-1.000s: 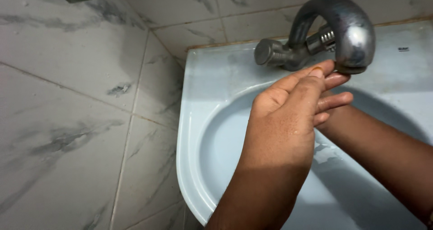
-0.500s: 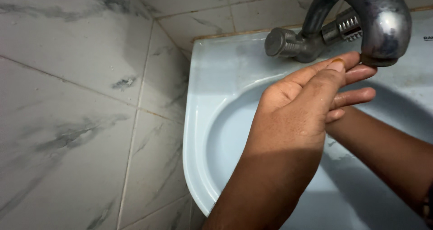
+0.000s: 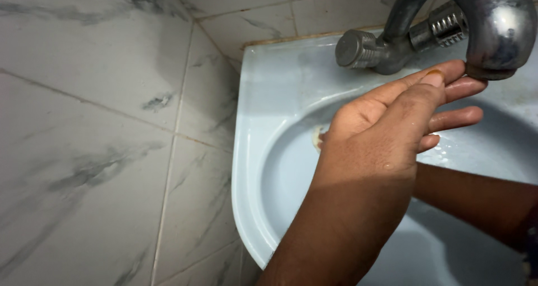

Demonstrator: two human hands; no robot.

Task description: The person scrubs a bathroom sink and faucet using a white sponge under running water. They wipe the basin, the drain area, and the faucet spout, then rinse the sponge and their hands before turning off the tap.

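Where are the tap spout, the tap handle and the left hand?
tap spout (image 3: pixel 501 28), head view, on the curved metal bend.
tap handle (image 3: pixel 353 48), head view, on the round knob end.
left hand (image 3: pixel 375 140), head view, on the back of the hand.

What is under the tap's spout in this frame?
Both hands pressed together: the left hand on top, the right hand mostly covered beneath it. Below lies the pale blue basin; its drain is hidden.

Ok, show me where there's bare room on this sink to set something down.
Bare patches: the flat back-left corner of the sink, between the wall tiles and the tap, and the basin's left slope. Under the spout it is crowded: the left hand covers the right hand.
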